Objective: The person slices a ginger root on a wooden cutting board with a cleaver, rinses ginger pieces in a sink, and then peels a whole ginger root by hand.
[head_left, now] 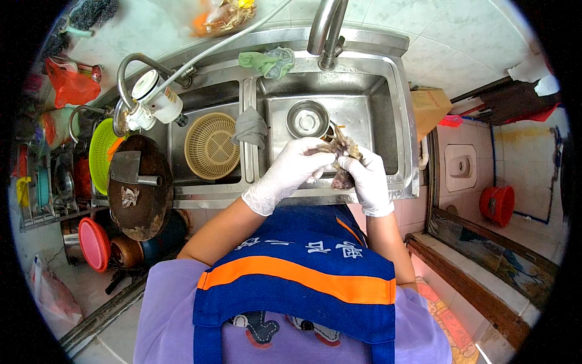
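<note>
Over the front of the right-hand sink basin (381, 159), both gloved hands hold a raw squid or similar tentacled sea animal (342, 181). Its pale brown strands point up toward the tap, and a dark purplish part hangs below the fingers. My left hand (295, 164), in a white disposable glove, pinches it from the left. My right hand (370, 182), gloved alike, grips it from the right with thumb and fingers. Behind the hands, a round steel bowl (307, 119) sits on the basin floor. Something partly hidden lies beside the bowl, close to the held animal.
A steel tap (325, 36) rises behind the basin. A grey cloth (250, 128) drapes the divider, and a green cloth (268, 63) lies on the back rim. The left basin holds a tan plastic colander (212, 145). Farther left, a cleaver (127, 167) rests on a round chopping board (141, 204).
</note>
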A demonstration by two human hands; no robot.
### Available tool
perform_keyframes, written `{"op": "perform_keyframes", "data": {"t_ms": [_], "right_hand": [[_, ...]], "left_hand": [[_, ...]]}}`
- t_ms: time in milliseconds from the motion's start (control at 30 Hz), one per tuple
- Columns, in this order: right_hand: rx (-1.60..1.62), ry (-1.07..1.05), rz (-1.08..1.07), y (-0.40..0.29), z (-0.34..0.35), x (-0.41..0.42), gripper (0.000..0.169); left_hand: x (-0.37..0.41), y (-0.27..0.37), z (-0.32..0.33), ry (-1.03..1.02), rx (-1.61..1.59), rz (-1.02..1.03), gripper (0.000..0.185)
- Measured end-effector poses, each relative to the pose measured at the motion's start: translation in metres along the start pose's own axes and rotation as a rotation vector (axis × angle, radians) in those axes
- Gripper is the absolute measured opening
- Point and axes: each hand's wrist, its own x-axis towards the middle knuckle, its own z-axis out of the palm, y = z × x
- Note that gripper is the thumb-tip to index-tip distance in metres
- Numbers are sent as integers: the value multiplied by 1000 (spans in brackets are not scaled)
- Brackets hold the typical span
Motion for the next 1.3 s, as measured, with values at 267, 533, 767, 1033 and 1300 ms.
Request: {"op": "perform_keyframes", "data": {"t_ms": [267,533,767,1033,1300], "right_hand": [[69,65,-27,0,9,-2,12],[0,16,-30,-2,8,-8,13],[-29,-24,-6,-6,6,-10,15],[84,-35,34,-7,12,-8,15],[31,-120,103,-8,9,-7,17]], "left_hand": [[0,-3,-1,-66,-208,-18,13],[-4,5,-3,-78,-16,-71,9],[-7,6,-8,-148,-56,-91,9],[-9,-1,-12,-175,-92,-64,10],[-15,0,-12,-123,-6,-46,11]]}}
